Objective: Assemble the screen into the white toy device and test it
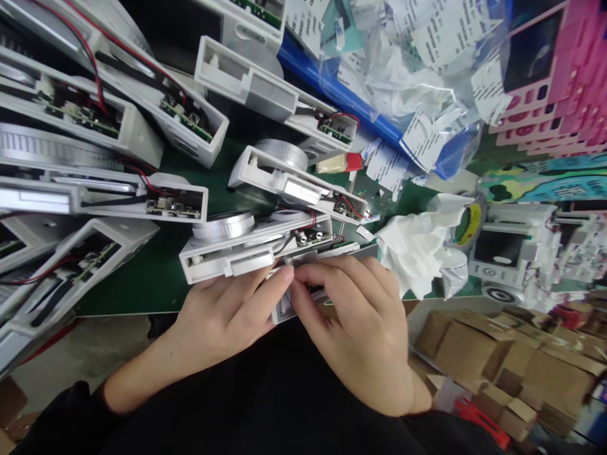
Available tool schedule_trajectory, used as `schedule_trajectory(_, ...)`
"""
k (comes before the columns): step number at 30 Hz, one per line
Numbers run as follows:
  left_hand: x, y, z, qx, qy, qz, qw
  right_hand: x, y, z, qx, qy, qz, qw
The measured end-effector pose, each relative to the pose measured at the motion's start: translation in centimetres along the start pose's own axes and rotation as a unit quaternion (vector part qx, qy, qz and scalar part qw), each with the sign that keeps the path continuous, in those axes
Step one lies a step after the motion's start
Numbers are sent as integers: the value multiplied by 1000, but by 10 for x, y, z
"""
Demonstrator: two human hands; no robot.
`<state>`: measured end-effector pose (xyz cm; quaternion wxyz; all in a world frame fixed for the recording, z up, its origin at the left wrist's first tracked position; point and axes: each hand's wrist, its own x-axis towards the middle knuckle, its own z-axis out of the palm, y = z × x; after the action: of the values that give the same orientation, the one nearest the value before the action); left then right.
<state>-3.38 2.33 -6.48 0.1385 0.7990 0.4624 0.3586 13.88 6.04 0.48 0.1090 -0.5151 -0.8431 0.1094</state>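
Observation:
Close to my body, at the table's front edge, my left hand (232, 309) grips a white plastic housing (283, 308), which is mostly covered by my fingers. Pinched fingers of my right hand (360, 322) meet the left thumb tip over that housing. Whatever small part the right fingers hold is hidden. Just beyond both hands lies an open white device casing (246, 248) with a silver ribbed dial (225, 226), red wires and a circuit board. Another such casing (265, 174) rests behind it.
More open white casings (175, 201) with wires crowd the left. A blue tray (341, 91) with plastic bags and labels stands at the back. White tissue (410, 243) and a tape roll (469, 224) lie right, near pink panels (535, 95). Cardboard boxes (478, 347) are beyond the table edge.

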Motion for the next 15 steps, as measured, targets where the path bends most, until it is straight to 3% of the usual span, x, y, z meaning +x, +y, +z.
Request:
schedule_trajectory(10,5,1,2,5,11,-11,1000,-4,3,-3,53,-3,-49,997)
schedule_trajectory(12,5,1,2,6,9,-17,1000,-6,1,-6,100,-29,-47,993)
schedule_trajectory(15,3,2,0,1,-4,-36,999,-8,6,-17,222,-125,-47,966)
